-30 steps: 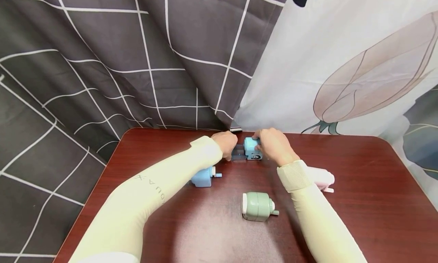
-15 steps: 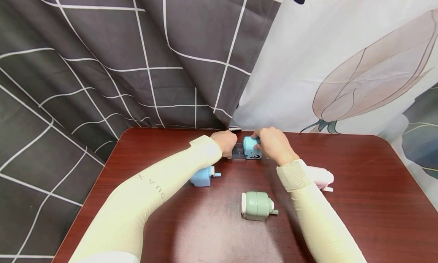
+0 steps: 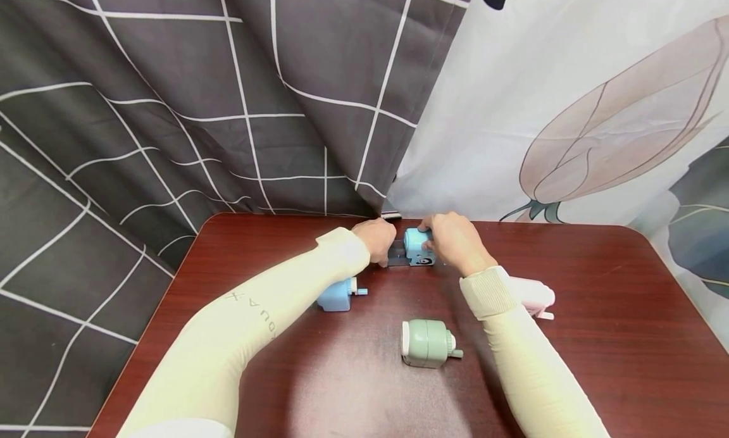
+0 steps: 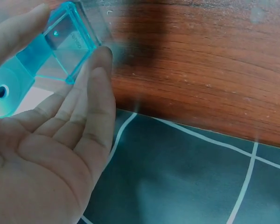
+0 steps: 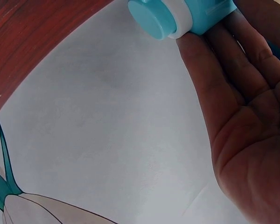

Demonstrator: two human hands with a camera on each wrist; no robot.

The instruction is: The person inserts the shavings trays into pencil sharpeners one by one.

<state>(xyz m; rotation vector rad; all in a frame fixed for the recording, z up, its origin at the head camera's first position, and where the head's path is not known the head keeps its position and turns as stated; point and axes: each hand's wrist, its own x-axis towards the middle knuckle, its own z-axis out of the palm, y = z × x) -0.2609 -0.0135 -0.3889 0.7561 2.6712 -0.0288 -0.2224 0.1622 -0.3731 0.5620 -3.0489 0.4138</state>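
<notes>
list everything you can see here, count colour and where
turquoise plastic pencil sharpener with clear shavings drawer: 1, far middle of table, gripped between both hands
light blue plastic sharpener: 1, beside left forearm
sage green plastic sharpener: 1, near middle
pale pink plastic sharpener: 1, behind right wrist, partly hidden
dark red wooden table: 1
grey grid-pattern curtain: 1, behind, left
white floral curtain: 1, behind, right
left hand: holds the drawer end
right hand: grips the body

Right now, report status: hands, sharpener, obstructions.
Left hand pinches clear shavings drawer. Right hand grips blue pencil sharpener. Green sharpener sits apart, nothing blocking.
</notes>
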